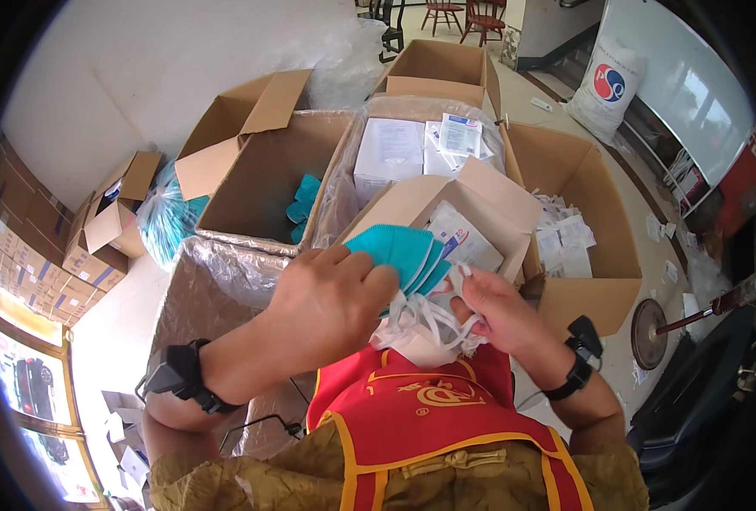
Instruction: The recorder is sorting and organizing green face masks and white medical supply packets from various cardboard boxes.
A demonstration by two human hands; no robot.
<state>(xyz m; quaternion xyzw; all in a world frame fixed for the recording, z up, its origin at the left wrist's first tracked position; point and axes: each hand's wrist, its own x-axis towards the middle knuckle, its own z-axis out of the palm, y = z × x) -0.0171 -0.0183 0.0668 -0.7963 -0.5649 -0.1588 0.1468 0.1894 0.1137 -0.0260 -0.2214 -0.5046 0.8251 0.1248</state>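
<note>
A fanned stack of teal face masks [399,249] is up in front of my chest. My left hand [331,294] is closed on the stack's left edge, its fingers curled in. White ear loops [433,322] hang in a tangle below the masks. On the other side, my right hand [504,311] pinches some of these loops between thumb and fingers. Just behind the masks an opened carton [488,194] holds white printed packets [463,243]. How many masks are in the stack cannot be made out.
Farther left, a deep carton [263,183] has loose teal masks at its bottom. White boxes [388,153] stand in a plastic-lined carton behind. Another carton [595,255] at the right holds white packets. A plastic-lined carton [195,298] is beside my left forearm.
</note>
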